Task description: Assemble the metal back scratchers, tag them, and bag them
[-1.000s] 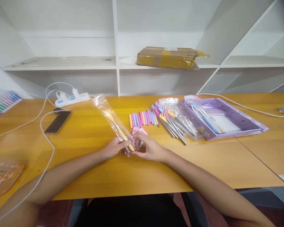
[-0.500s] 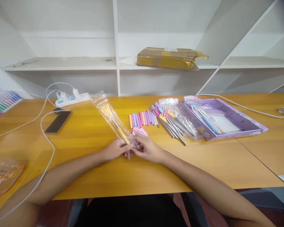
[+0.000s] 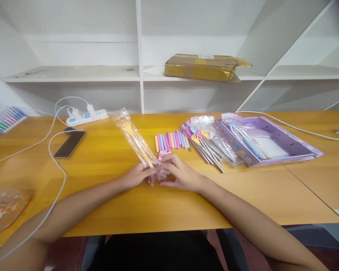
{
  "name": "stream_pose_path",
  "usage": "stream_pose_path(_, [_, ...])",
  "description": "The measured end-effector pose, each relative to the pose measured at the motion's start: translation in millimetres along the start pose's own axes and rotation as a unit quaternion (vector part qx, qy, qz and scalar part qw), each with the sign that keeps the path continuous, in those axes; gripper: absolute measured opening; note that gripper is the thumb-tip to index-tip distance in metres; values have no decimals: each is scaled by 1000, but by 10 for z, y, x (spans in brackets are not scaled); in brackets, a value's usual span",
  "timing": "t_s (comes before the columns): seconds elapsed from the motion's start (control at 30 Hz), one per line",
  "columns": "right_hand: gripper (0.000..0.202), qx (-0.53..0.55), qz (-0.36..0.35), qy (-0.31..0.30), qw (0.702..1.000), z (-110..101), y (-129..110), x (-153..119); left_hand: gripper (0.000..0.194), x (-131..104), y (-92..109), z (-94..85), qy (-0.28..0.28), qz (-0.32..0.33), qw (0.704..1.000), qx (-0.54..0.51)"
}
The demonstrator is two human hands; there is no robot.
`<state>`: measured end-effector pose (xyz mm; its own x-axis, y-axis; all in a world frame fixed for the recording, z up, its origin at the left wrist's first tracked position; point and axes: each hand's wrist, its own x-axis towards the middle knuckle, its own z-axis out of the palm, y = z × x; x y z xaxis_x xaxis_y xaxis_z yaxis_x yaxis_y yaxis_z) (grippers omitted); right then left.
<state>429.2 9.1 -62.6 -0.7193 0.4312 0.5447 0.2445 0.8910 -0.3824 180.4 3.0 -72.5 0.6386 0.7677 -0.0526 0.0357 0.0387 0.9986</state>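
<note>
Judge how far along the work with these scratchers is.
Looks done: one blue-handled stick in plastic, at the purple cardboard tray.
In hand: a yellow hand-shaped scratcher inside a clear plastic bag, left hand and right hand at its lower end.
Apparently left: loose metal-rod scratchers, pastel handles.

Both bare forearms are reaching in over the tabletop's near edge (image 3: 147,229) and converging. The left hand (image 3: 138,176) is pinching, thumb uppermost; the right hand (image 3: 180,174) is curving toward it, fingers bent and thumb extended, its wrist angling inward.
</note>
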Motion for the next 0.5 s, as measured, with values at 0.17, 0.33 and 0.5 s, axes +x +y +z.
stream_pose_path(0.17, [12,-63,-41,2,997,38,35,-18,46,12,-63,-9,29,13,999,-34])
stream_pose_path(0.33, [12,-91,-60,19,994,41,46,-1,42,70,-138,-2,133,30,981,-142])
stream_pose_path(0.5, [12,-81,-77,54,992,15,-3,38,44,78,-109,-18,101,24,992,-68])
